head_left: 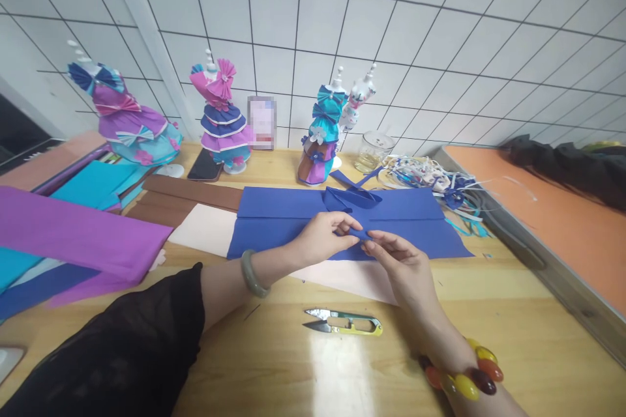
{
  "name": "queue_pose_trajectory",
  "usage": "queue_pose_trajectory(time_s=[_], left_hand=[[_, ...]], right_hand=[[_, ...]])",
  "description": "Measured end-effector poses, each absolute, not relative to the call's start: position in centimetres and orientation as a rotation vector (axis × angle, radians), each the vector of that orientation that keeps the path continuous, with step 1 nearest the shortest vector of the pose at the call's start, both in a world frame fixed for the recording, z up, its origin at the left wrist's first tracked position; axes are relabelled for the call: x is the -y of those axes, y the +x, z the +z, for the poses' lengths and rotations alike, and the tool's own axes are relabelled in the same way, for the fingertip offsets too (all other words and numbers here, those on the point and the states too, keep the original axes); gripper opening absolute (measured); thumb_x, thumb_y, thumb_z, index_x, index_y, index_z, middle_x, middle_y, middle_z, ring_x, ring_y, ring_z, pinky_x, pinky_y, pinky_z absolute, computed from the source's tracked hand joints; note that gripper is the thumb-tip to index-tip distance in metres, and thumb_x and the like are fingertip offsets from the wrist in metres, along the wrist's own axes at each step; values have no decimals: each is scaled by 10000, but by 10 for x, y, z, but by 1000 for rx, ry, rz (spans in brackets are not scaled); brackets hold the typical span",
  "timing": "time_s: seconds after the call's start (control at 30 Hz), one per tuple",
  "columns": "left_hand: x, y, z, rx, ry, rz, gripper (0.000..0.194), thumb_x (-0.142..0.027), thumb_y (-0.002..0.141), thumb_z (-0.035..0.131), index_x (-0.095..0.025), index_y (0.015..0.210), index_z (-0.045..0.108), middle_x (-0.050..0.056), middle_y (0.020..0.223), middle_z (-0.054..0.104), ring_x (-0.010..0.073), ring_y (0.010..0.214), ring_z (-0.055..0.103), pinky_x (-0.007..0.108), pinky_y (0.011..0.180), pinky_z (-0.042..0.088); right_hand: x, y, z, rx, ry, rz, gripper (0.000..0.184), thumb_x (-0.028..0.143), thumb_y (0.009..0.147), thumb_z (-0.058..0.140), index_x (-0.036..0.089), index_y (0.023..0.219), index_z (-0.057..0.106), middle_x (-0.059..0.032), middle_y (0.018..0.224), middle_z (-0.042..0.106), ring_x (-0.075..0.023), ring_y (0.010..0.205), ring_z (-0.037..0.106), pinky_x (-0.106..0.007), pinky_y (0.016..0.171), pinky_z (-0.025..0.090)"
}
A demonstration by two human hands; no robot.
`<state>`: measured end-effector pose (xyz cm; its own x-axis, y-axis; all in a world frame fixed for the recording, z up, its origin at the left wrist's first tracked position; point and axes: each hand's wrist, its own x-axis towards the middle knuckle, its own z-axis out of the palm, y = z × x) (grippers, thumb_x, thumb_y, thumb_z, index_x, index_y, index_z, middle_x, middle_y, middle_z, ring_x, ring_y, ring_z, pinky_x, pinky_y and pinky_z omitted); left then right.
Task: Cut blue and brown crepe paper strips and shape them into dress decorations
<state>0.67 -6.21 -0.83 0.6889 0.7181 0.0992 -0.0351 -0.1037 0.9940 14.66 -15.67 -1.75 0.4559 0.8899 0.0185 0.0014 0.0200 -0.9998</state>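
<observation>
My left hand [323,239] and right hand [405,268] pinch opposite ends of a small blue piece [360,234], folds too small to tell, over the blue fabric [281,229], likely to steady it.

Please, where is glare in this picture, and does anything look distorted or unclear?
Head view: bright glare on the wooden table below the thread snips; head view: the upright rectangular item by the wall is pixelated; head view: the wall's grid lines slant increasingly toward the right edge.
</observation>
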Motion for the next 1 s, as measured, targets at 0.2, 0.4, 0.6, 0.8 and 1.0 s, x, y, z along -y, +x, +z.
queue_pose_trajectory(time_s=[0.2, 0.4, 0.6, 0.8, 1.0], left_hand=[[61, 7, -9, -576, 1575, 704, 194, -182, 666, 629, -128, 852, 643, -24, 662, 494, 71, 639, 462, 209, 622, 400], [62, 7, -6, -618, 1611, 707, 190, -195, 676, 636, -118, 846, 668, 25, 723, 602, 107, 700, 534, 233, 662, 437], [62, 6, -8, -608, 1664, 744, 185, -190, 696, 614, -131, 859, 681, 50, 824, 658, 121, 743, 576, 239, 695, 459], [63, 6, -6, -631, 1696, 720, 210, -192, 697, 618, -133, 890, 678, 47, 814, 656, 117, 723, 570, 227, 668, 454], [64, 5, -4, -616, 1726, 702, 223, -216, 704, 614, -143, 906, 675, 40, 814, 647, 111, 736, 554, 221, 675, 440]], right_hand=[[156, 145, -19, 899, -1411, 784, 246, 291, 610, 749, 224, 839, 688, -5, 786, 667, -137, 717, 580, -279, 691, 473], [156, 144, -15, 995, -1518, 598, 242, 310, 631, 720, 219, 854, 704, -20, 779, 670, -157, 703, 586, -309, 681, 480], [158, 143, -13, 1068, -1538, 481, 164, 309, 651, 698, 225, 791, 713, -44, 844, 689, -189, 780, 619, -343, 729, 501], [158, 146, -16, 1095, -1528, 471, 156, 321, 669, 687, 220, 785, 710, -47, 853, 683, -187, 796, 613, -338, 739, 499], [159, 145, -16, 1020, -1555, 600, 324, 355, 645, 699, 199, 929, 681, -55, 862, 679, -178, 748, 605, -337, 720, 495]])
